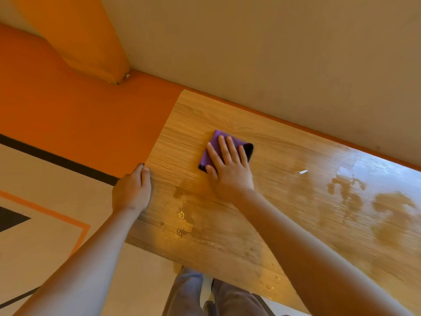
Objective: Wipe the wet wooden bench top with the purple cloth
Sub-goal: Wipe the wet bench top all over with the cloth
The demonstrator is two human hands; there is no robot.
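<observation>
Right hand [230, 169] flat on purple cloth [213, 151], mid bench top [284, 224].

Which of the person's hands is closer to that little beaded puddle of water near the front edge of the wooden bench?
Left. The left hand grips the bench end, just beside the beaded puddle. The right hand lies farther back, pressing flat on the folded purple cloth.

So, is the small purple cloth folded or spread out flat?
Folded. The small purple cloth is a compact pad under the flat right hand, with a dark doubled edge at its right corner.
</observation>
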